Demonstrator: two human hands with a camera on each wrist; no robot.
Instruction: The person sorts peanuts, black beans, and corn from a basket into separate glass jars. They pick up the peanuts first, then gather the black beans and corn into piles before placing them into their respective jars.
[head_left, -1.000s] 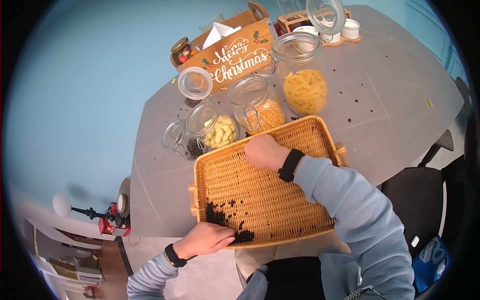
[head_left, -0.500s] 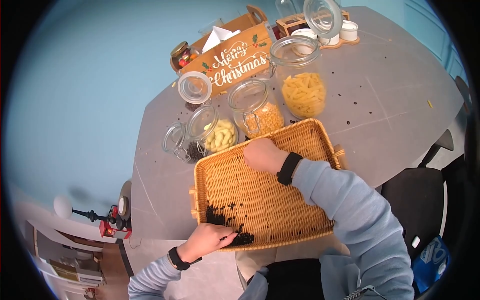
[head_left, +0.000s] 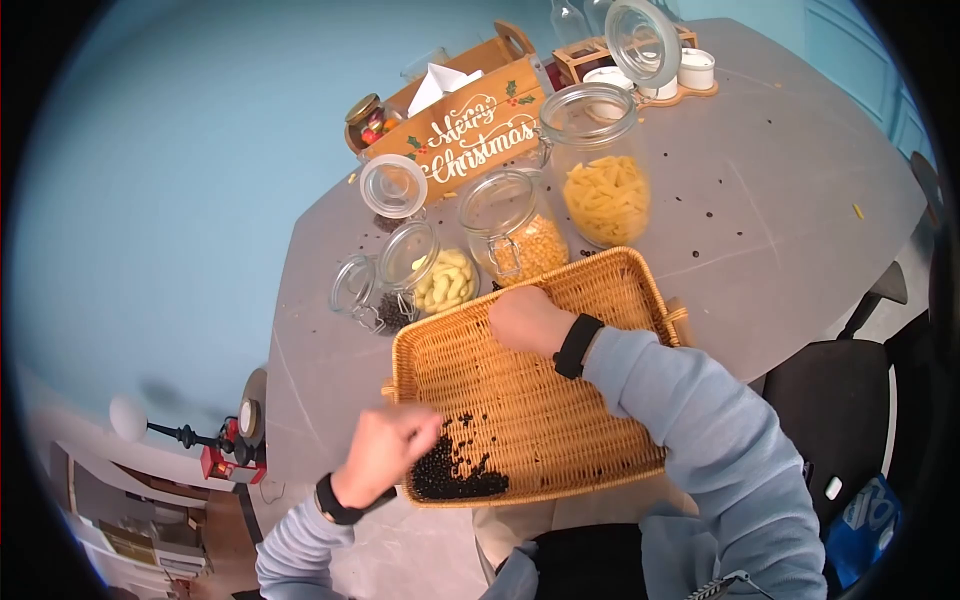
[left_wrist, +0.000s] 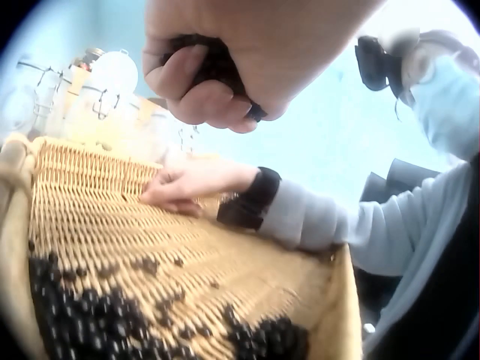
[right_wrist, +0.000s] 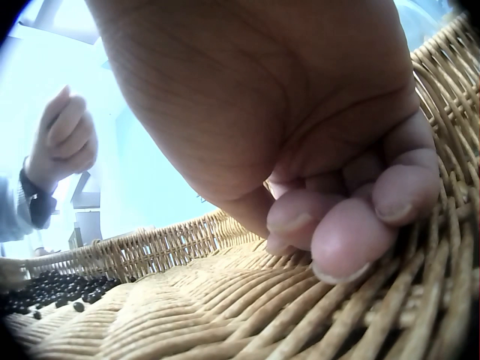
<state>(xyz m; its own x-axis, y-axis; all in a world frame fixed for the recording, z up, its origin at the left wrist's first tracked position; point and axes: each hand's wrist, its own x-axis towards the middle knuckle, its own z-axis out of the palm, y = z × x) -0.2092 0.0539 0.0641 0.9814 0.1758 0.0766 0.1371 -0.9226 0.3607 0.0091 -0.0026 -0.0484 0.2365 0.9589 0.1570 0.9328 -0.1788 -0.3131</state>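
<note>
Raised over the left side of a wicker basket (head_left: 560,400), my left hand (head_left: 380,450) has its fingers curled round black beans (left_wrist: 217,66), visible in the palm in the left wrist view. Loose black beans (head_left: 455,480) lie below it in the basket's near left corner. Inside the basket by the far wall is my right hand (head_left: 527,318). Its fingers are curled with their tips against the wicker in the right wrist view, and nothing shows in its grasp (right_wrist: 300,135).
Beyond the basket stand open glass jars holding pasta (head_left: 606,200), orange kernels (head_left: 532,248), pale yellow pieces (head_left: 445,282) and dark grains (head_left: 394,312). Behind them is a wooden Merry Christmas box (head_left: 480,135). Stray beans (head_left: 696,254) dot the table, and a black chair (head_left: 825,400) stands at the right.
My left hand has lifted from the beans in the near left corner and moved up and left, with beans in its grip. The right hand has stayed by the far wall.
</note>
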